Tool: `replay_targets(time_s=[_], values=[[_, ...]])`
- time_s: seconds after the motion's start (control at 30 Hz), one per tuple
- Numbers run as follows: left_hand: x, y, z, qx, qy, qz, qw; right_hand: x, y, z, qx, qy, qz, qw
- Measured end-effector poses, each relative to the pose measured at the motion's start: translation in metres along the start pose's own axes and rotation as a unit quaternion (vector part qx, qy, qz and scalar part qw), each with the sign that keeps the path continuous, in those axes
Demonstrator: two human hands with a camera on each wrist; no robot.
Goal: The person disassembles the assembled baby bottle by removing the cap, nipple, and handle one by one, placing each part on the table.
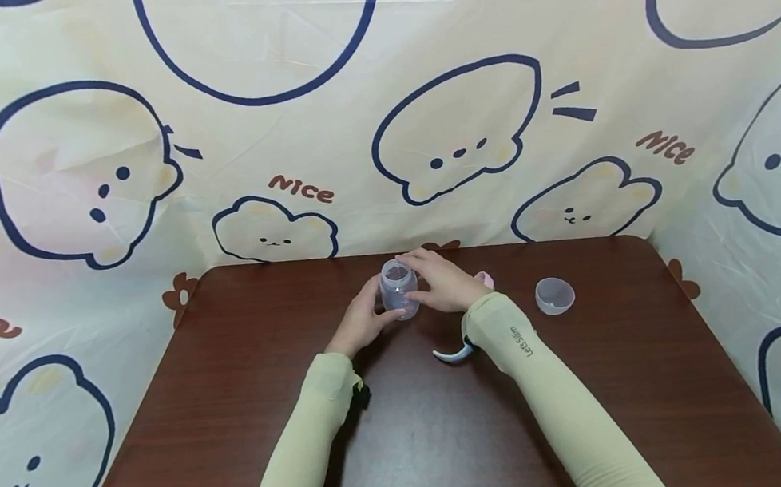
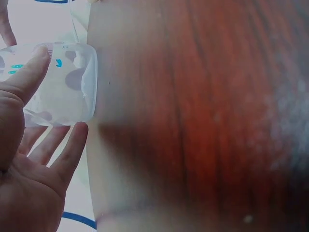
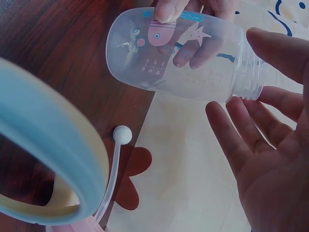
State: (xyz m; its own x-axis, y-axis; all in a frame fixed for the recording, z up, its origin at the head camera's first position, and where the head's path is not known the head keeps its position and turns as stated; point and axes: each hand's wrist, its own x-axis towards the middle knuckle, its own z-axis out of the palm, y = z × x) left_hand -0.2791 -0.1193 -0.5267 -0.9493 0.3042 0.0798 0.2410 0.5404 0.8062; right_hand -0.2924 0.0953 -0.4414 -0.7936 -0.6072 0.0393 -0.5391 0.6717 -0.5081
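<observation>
A translucent baby bottle (image 1: pixel 399 295) with printed sea figures stands upright without a top near the table's far edge. My left hand (image 1: pixel 359 319) grips its body, thumb on one side (image 2: pixel 29 77) and fingers on the other. My right hand (image 1: pixel 444 281) holds the bottle around its threaded neck (image 3: pixel 248 72), thumb and fingers on opposite sides. Partly hidden by my right forearm lies the bottle's handled top, with a blue-and-cream handle (image 3: pixel 72 130), a pink collar (image 3: pixel 79 225) and a straw ending in a white ball (image 3: pixel 122 135).
A clear, cup-shaped cap (image 1: pixel 555 295) sits on the brown table (image 1: pixel 414 450) to the right of my right hand. Printed cloth (image 1: pixel 349 136) with cartoon bears hangs behind the table and along both sides.
</observation>
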Motion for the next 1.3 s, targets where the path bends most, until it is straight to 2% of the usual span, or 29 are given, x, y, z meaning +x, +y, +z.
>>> replay_targets(time_s=[0.57,0.8,0.93,1.03,1.17,1.3], values=[[-0.004,0.004,0.0,0.016,-0.006,-0.007,0.9998,-0.003,-0.001,0.002,0.008,0.008,0.0,1.0],[-0.006,0.005,-0.004,0.029,-0.007,-0.025,0.9992,-0.002,-0.003,0.0,-0.002,0.017,0.0,1.0],[-0.009,0.008,-0.017,0.051,0.002,-0.025,0.9984,-0.004,-0.004,-0.004,-0.015,0.029,0.001,0.999],[-0.012,0.011,-0.032,0.095,0.011,-0.009,0.9953,-0.009,0.001,-0.008,-0.02,0.05,0.001,0.999],[-0.017,0.013,-0.053,0.173,0.03,0.022,0.9842,-0.023,0.013,-0.018,-0.037,0.082,0.004,0.996],[-0.028,0.012,-0.072,0.233,0.053,0.019,0.9707,-0.044,0.025,-0.035,-0.053,0.112,0.01,0.992]])
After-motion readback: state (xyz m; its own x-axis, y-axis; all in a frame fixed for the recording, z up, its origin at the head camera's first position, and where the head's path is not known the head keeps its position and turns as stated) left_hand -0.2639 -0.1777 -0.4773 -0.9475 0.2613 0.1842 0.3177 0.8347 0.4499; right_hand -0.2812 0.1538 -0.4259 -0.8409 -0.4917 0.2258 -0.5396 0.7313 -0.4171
